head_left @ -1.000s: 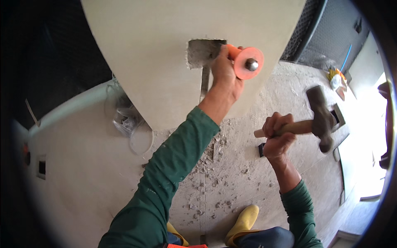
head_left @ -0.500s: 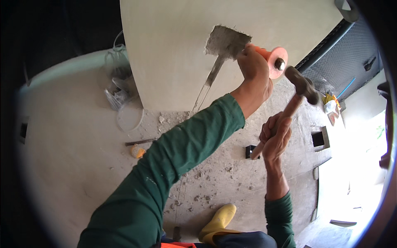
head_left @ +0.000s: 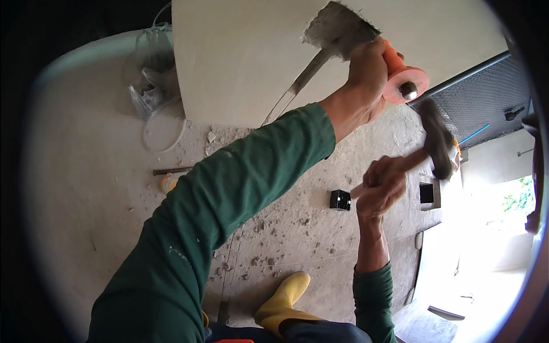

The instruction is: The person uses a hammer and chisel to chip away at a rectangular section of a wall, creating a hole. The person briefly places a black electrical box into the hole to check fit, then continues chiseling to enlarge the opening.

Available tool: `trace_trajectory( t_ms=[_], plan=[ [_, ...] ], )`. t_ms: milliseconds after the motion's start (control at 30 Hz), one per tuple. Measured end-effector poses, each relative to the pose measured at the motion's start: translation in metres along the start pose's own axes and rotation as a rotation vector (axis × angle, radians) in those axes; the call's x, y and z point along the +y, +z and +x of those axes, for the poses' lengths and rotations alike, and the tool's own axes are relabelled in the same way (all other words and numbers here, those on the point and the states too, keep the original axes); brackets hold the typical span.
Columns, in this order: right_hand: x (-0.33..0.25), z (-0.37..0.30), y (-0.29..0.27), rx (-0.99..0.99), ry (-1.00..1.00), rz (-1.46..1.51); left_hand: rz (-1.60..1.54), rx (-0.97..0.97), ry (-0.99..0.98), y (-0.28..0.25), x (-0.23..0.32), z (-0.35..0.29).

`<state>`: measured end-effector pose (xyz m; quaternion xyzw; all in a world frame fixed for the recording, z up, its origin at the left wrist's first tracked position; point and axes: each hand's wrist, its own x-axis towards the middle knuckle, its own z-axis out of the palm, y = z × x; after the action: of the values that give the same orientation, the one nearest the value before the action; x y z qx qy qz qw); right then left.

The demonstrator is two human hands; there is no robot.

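Observation:
My left hand (head_left: 366, 77) is wrapped round a chisel (head_left: 407, 84) with an orange grip and a round hand guard; its metal striking end points toward me. The chisel's tip is hidden behind my hand, by the right edge of a rough recess (head_left: 337, 31) cut in the pale wall. From the recess a narrow groove (head_left: 309, 71) runs down the wall. Below and to the right, my right hand (head_left: 383, 186) grips a hammer (head_left: 436, 140) by its wooden handle. The hammer head is blurred and stands apart from the chisel.
Rubble (head_left: 274, 251) litters the floor around my yellow boot (head_left: 286, 294). A black square box (head_left: 340, 200) sits near my right hand. To the left lie a metal rod (head_left: 171, 171) and clear plastic bags (head_left: 148, 94). A square opening (head_left: 426, 193) is at the right.
The hammer has tipped back to the right, its head now farther from the chisel's end. The whole view has shifted, putting the wall recess higher. Both hands keep their holds.

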<state>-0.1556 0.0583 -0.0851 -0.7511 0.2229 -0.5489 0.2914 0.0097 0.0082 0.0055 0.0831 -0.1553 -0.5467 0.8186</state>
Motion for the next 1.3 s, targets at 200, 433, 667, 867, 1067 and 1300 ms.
trace_trajectory(
  t_ms=[200, 433, 667, 867, 1067, 1300],
  plan=[
    [-0.015, 0.009, -0.006, -0.017, 0.262, 0.021, -0.016, 0.103, -0.046, 0.017, 0.002, -0.003],
    [-0.017, -0.001, -0.016, 0.101, 0.141, 0.023, -0.028, 0.215, 0.022, 0.030, -0.012, -0.012],
    [0.004, -0.007, -0.016, 0.092, -0.102, -0.047, -0.183, -0.070, -0.022, -0.004, -0.005, -0.009],
    [0.030, -0.001, -0.013, -0.075, 0.089, -0.225, -0.205, -0.102, -0.083, -0.021, 0.003, -0.010],
    [0.029, -0.001, -0.015, -0.072, -0.243, -0.431, -0.173, -0.100, -0.062, -0.020, 0.004, -0.011],
    [0.039, 0.004, -0.013, -0.067, -0.175, -0.227, -0.208, -0.060, -0.067, -0.015, 0.002, -0.008]
  ],
)
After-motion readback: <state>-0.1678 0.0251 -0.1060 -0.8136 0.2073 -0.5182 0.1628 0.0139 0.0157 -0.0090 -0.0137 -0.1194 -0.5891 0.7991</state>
